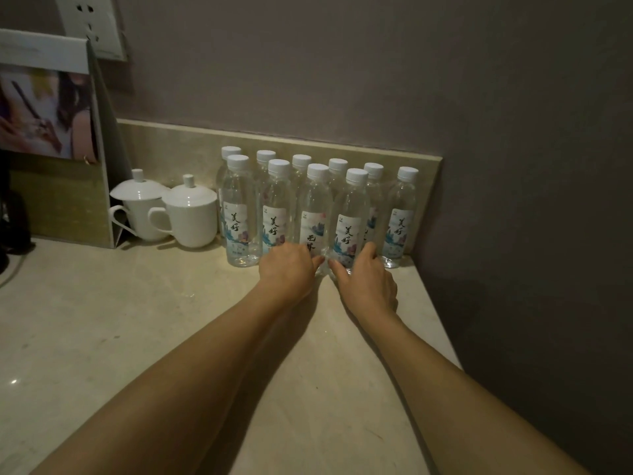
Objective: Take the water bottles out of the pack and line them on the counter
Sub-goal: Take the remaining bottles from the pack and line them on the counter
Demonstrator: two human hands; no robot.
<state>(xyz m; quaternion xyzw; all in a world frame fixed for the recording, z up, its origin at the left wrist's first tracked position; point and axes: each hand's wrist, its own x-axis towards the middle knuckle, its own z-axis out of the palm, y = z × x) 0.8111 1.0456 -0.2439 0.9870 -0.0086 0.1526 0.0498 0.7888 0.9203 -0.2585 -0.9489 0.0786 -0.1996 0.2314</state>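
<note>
both hands are down at the feet of the front row of water bottles (310, 207), which stand upright on the tabletop (171, 320) in two rows against the low stone ledge (178, 145) at the back. no pack shows anywhere in view. the left hand (287, 269) lies against the base of the second and third front bottles, its fingers (317, 260) stretched toward the right, held together, touching rather than gripping as far as can be told. the right hand (364, 281) cups the base of the fourth front bottle (349, 224), thumb one side and fingers the other; whether it truly clamps the bottle is hard to tell.

the step looks like nudging the front row straight. it is best done low, at the bases as now, pushing gently and evenly, since a full bottle pushed high up tips. the two index tips nearly meet between the third and fourth bottles, so closing that gap should need little more than a small squeeze.

a lone bottle (399, 217) stands just right of the right hand's fingers, near the tabletop edge, and a careless shove could send it off. left of the left hand's fingers, two white lidded cups (188, 214) sit beside the first bottle, with a standing card (51, 132) behind them and a wall socket (92, 25) above, leaving little room to spread the row that way.
</note>
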